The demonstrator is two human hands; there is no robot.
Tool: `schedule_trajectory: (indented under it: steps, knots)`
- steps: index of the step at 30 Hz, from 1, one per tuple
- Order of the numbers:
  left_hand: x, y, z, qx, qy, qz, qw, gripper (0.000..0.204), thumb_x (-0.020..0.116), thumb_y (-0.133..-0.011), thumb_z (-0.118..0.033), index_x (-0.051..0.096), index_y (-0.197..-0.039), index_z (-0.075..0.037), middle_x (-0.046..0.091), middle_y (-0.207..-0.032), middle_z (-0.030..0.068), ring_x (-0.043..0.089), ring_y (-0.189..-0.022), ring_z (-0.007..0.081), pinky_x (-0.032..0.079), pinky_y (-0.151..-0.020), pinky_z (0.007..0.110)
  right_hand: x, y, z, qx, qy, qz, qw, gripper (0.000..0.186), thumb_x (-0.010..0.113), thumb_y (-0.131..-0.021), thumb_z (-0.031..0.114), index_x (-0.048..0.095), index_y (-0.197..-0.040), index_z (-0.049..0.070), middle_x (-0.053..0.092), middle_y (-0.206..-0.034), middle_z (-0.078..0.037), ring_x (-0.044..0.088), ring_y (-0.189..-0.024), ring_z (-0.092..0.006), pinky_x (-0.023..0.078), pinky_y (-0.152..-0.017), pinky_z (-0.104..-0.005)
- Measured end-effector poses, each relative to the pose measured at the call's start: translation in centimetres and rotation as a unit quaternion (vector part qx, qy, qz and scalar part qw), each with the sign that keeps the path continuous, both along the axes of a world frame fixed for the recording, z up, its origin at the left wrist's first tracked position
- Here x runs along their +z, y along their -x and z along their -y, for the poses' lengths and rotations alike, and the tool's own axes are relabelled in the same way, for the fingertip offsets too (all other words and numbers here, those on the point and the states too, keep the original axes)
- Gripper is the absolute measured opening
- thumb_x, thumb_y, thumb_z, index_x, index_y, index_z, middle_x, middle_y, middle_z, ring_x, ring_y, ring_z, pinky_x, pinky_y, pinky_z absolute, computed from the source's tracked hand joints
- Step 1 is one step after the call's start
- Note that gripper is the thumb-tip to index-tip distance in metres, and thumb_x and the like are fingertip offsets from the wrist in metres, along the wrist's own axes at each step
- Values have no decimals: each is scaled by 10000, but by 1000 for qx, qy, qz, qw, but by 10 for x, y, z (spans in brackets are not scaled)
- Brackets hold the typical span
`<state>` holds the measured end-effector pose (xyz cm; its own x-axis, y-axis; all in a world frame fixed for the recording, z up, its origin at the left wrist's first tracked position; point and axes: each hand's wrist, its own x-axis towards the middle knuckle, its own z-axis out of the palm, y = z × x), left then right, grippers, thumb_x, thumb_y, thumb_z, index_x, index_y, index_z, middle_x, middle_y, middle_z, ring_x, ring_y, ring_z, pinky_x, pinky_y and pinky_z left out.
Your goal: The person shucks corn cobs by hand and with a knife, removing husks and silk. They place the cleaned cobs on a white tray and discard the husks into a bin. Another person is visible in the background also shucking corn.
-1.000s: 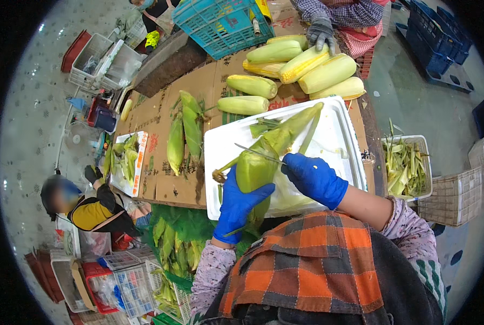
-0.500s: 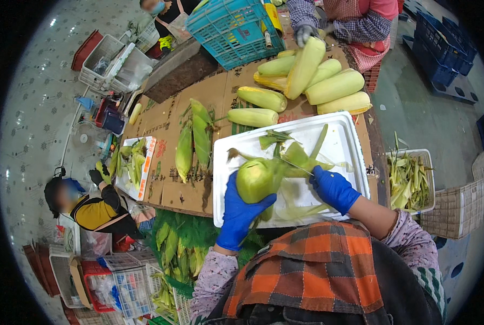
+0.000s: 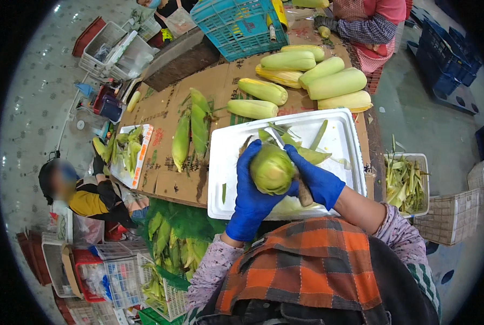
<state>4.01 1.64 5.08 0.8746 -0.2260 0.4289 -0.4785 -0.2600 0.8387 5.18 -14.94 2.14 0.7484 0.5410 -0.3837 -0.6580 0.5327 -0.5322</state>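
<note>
My left hand (image 3: pixel 244 201), in a blue glove, is wrapped round a green-husked corn cob (image 3: pixel 273 170), its round end turned up toward me. Against the cob's right side, my right hand (image 3: pixel 322 183), also gloved in blue, grips a knife (image 3: pixel 305 194). Its brown handle points toward me, and its blade shows beyond the cob. Both hands are over a white foam tray (image 3: pixel 216 181) where cut husk pieces (image 3: pixel 313 156) lie. Behind the tray are several trimmed, pale-green corn cobs (image 3: pixel 337 86). Left of it lie leafy, untrimmed cobs (image 3: pixel 181 142).
A blue-green crate (image 3: pixel 236 32) stands at the cardboard-covered table's far edge. Co-workers (image 3: pixel 369 27) are at the far right and on the left, beside a smaller husk-filled tray (image 3: pixel 128 154). A husk basket (image 3: pixel 406 187) sits on the right, a green net of corn (image 3: pixel 169 244) below left.
My right hand has moved left with the knife, up against the cob. The cob has turned its end toward me. The far co-worker has put down a cob and drawn back.
</note>
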Motion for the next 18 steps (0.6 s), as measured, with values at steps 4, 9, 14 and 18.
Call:
schedule_trajectory:
  steps: [4,9,14,18]
  knots:
    - [4,17,-6,-21,-18,-80,996,914,862,-685,-77,316,-1417,-84,335,-1487,146,396,-1350,281,355,-1121,401,-8,0,8,-34,-12,7,999,410,620,-942,426,615,-1143,69,649,-832,-18,558,-635,-68,435,-550,-188]
    - [4,29,-14,-38,55,-196,978,820,792,-762,-29,333,-1438,-101,316,-1523,124,412,-1339,259,388,-1096,385,-4,1,7,-45,23,65,997,426,703,-902,261,544,-1233,44,656,-979,-28,579,-744,-84,460,-626,-215]
    - [2,37,-16,-40,105,-247,962,808,705,-825,21,283,-1506,-87,325,-1537,102,412,-1344,234,374,-1106,361,-5,1,9,-54,128,172,975,554,758,-854,247,499,-1295,34,641,-980,-30,540,-726,-71,440,-620,-205]
    - [-7,33,-21,-21,136,-196,971,550,586,-957,-103,376,-1460,-38,395,-1497,124,434,-1329,223,368,-1105,353,4,1,8,-73,176,161,968,626,773,-840,255,469,-1337,27,630,-980,-28,524,-725,-73,441,-625,-206]
